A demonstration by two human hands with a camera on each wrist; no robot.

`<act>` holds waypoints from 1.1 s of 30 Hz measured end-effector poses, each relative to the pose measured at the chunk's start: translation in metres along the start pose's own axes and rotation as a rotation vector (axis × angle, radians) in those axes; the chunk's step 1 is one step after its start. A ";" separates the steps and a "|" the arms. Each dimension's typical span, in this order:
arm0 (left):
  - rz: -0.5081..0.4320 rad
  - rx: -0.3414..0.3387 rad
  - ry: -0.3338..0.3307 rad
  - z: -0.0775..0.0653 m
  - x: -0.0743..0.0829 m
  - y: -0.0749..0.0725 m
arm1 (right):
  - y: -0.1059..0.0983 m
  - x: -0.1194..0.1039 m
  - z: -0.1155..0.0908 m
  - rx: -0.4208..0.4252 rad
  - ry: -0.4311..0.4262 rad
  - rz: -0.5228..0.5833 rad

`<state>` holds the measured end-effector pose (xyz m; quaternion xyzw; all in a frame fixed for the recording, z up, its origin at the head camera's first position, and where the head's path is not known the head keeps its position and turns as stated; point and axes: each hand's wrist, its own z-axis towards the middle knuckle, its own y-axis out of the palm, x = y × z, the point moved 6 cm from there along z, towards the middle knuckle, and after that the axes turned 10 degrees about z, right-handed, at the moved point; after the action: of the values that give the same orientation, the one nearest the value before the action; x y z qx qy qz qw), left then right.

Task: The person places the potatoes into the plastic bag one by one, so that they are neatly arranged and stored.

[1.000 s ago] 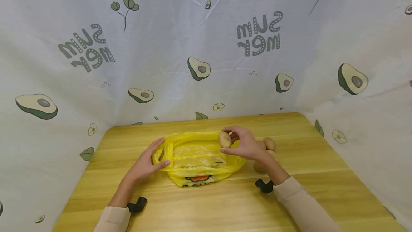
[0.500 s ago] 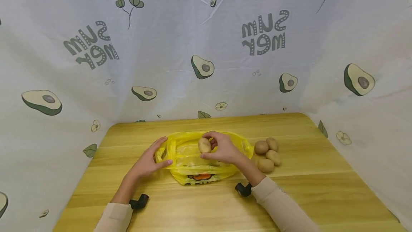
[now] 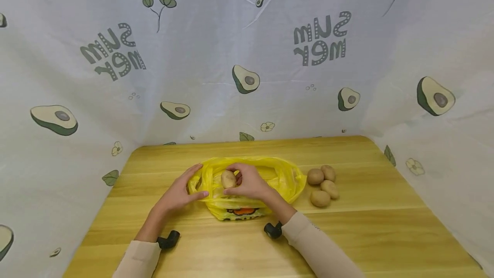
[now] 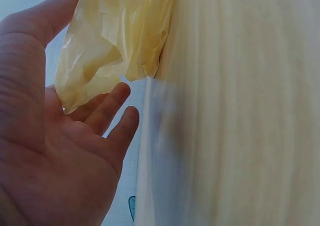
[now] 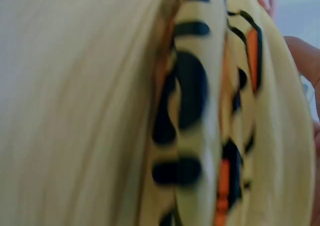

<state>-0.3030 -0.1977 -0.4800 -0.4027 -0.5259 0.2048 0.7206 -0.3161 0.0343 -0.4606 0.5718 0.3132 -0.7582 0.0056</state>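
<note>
A yellow plastic bag (image 3: 287,183) lies on the table with its mouth spread, and a black and orange print shows on its front. My right hand (image 3: 251,182) pinches a potato (image 3: 228,179) between thumb and fingers, over the left part of the bag's opening. At the bag's left end, my left hand (image 3: 177,192) rests with thumb and fingers spread wide along the rim. The left wrist view has the bag's thin film (image 4: 120,30) between that thumb and the loosely extended fingers. In the right wrist view, the printed bag side (image 5: 192,95) hides the potato and most of the hand.
Several potatoes (image 3: 320,198) sit in a cluster to the right of the bag. The wooden table (image 3: 370,235) ends at a white curtain (image 3: 208,46) printed with avocados. A black fitting (image 3: 169,240) is worn at the left wrist, and another black fitting (image 3: 273,230) at the right.
My right hand has carried the potato leftward across the bag's opening, bringing the potato cluster on the right into full view. My left hand stays at the bag's left end.
</note>
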 end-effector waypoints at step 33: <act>-0.001 -0.067 -0.038 0.000 -0.003 0.006 | 0.036 -0.001 0.022 -0.059 0.058 -0.201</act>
<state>-0.3028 -0.1964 -0.4863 -0.4225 -0.5465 0.1943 0.6965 -0.3210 -0.0060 -0.4731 0.5589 0.3912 -0.7285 -0.0626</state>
